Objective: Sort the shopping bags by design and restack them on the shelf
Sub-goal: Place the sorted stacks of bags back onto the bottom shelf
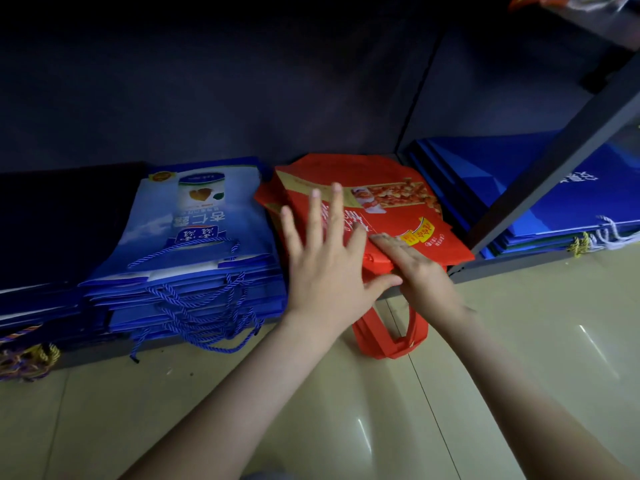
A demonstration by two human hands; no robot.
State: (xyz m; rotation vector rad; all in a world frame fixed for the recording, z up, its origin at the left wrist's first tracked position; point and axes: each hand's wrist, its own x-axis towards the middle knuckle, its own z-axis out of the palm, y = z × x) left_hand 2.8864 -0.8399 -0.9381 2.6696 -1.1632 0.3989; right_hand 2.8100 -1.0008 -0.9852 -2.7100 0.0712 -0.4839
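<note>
**Bottom shelf (512, 265), read left to right.** At far left lies a dark stack (62, 220), its design too dim to tell. Just beside it, a pile of light-blue bags (207, 237) lies flat, with twisted cord handles (201, 306) spilling over the front edge.

Your left hand (325, 265) is spread over the left part of the red bags (363, 178), fingers straight and apart. These bags lie in a low pile between the light-blue pile and the post (554, 161). Your right hand (415, 268) lies flat too, fingers straight and together, pressing the pile's near edge. Neither hand grips anything.

The red strap handles (391, 337) hang off the shelf onto the floor (346, 427). Right of the post, in the next bay, plain blue bags (485, 168) are stacked with pale cords at the front.

**Handling, as a judgement.** The red bags look like thin, soft fabric with a glossy print. They are probably light but floppy, and apt to slide on one another. Take the pile by both side edges, or press from above while you square it. Lifting by the straps would likely fan the pile out.
</note>
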